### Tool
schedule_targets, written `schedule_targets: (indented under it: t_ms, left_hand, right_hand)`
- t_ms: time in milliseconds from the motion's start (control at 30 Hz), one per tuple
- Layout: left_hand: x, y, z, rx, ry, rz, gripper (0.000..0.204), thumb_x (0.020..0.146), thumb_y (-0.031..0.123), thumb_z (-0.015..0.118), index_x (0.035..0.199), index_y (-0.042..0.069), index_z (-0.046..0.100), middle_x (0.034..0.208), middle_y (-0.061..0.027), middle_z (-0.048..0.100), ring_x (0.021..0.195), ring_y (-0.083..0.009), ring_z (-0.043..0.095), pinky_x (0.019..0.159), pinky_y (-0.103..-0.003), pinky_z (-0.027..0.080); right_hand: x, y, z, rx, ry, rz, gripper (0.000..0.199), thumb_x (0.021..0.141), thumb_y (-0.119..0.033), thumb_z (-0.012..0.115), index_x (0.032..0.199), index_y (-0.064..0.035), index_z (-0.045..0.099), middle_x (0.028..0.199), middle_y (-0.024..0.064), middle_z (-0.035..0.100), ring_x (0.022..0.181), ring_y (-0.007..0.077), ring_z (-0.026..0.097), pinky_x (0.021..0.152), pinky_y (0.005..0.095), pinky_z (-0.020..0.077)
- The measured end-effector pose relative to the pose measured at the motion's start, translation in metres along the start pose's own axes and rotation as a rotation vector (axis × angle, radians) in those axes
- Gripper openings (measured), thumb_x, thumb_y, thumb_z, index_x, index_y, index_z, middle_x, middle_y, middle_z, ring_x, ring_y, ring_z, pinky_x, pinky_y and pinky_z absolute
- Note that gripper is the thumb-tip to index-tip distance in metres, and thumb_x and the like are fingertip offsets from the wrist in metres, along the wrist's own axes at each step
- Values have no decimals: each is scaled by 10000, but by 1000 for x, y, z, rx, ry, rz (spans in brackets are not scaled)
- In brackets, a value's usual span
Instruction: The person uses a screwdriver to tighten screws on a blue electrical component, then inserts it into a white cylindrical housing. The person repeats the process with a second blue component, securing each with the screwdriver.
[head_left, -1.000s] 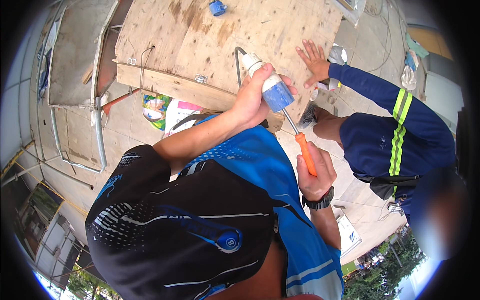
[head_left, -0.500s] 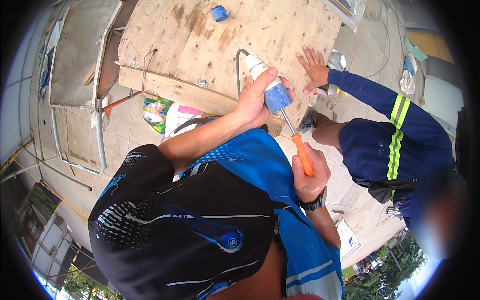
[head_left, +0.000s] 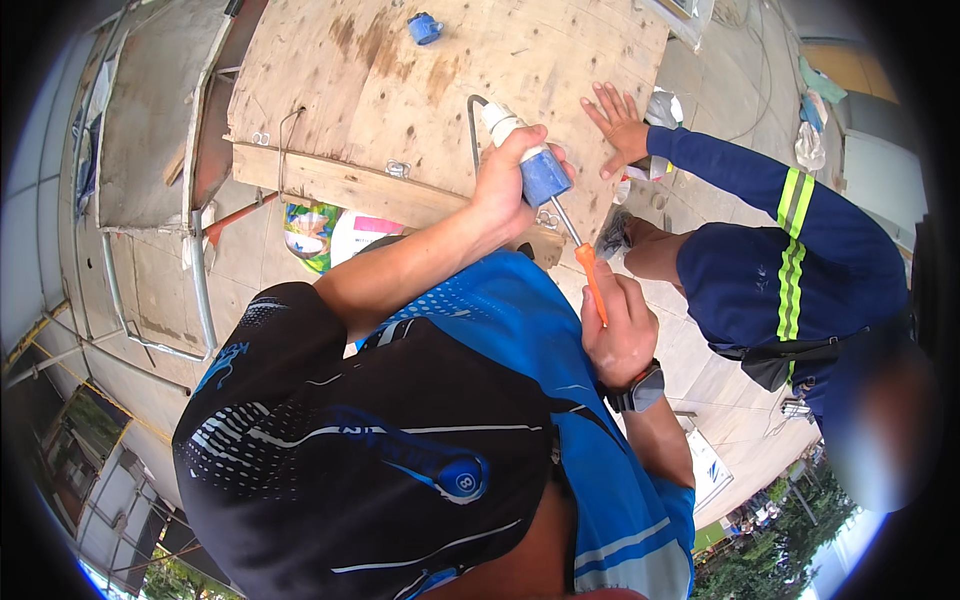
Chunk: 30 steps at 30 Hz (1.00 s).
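Observation:
My left hand [head_left: 500, 190] is wrapped around an industrial power plug [head_left: 545, 178] with a blue front end and a white rear body. A dark cable [head_left: 473, 130] curves out of the white end. In my right hand [head_left: 622, 330] is a screwdriver [head_left: 587, 262], its orange handle partly covered by my fingers. The metal shaft runs up to the blue end of the plug; its tip is hidden there, so how it meets a screw cannot be made out. Both hands are closed, above the near edge of a plywood tabletop [head_left: 330, 90].
A small blue fitting [head_left: 425, 28] lies at the plywood's far side. To the right, a co-worker in a dark blue jacket [head_left: 740, 180] rests a hand [head_left: 622, 128] on the board. Metal frames [head_left: 197, 270] stand at left. Colourful bags [head_left: 312, 235] sit beneath the board's near edge.
My right hand has turned around the screwdriver handle, with its back and the watch now facing up more. The plug and left hand appear slightly farther left and up in view.

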<state>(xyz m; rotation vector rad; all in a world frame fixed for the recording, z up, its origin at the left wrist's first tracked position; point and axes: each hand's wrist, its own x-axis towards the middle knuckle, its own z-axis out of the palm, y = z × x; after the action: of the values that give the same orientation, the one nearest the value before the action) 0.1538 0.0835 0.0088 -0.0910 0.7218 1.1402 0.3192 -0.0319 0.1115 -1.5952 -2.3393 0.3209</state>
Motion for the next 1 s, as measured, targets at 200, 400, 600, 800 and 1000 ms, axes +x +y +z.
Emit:
schedule_targets:
  t_ms: [200, 400, 600, 800, 1000]
  left_hand:
    - [0, 1, 4, -12, -71, 3, 289, 894, 293, 662, 1056, 130, 486, 885, -119, 653, 771, -296, 679, 688, -490, 564]
    - [11, 6, -3, 33, -12, 85, 291, 894, 277, 661, 1052, 102, 490, 872, -130, 644, 729, -309, 676, 643, -491, 560]
    - [8, 6, -1, 31, -20, 110, 311, 884, 263, 663, 1064, 84, 484, 855, -134, 633, 725, -308, 669, 639, -490, 556]
    - [16, 14, 0, -11, 55, 127, 295, 858, 211, 675, 1028, 49, 496, 800, -151, 625, 641, -304, 667, 570, -468, 574]
    - [13, 12, 2, 11, 32, 97, 287, 862, 212, 664, 1033, 53, 497, 819, -156, 630, 654, -305, 668, 573, -468, 571]
  right_hand:
    - [14, 8, -5, 1300, -163, 773, 365, 956, -117, 601, 1306, -41, 530, 968, 125, 643, 541, 143, 524, 481, 257, 405]
    - [17, -1, -6, 389, 29, 165, 474, 900, -152, 696, 1325, -39, 520, 1014, 155, 631, 620, 214, 613, 576, 306, 510]
    - [9, 11, 14, 463, 40, 186, 423, 914, -144, 685, 1306, -56, 551, 963, 132, 624, 627, 183, 624, 573, 306, 520]
    - [31, 0, -7, 977, -209, 790, 405, 963, -126, 618, 1341, -41, 502, 988, 124, 632, 599, 143, 590, 523, 289, 484]
    - [28, 22, -8, 1504, -321, 786, 369, 985, -146, 581, 1338, -63, 515, 968, 135, 626, 579, 153, 578, 485, 281, 454]
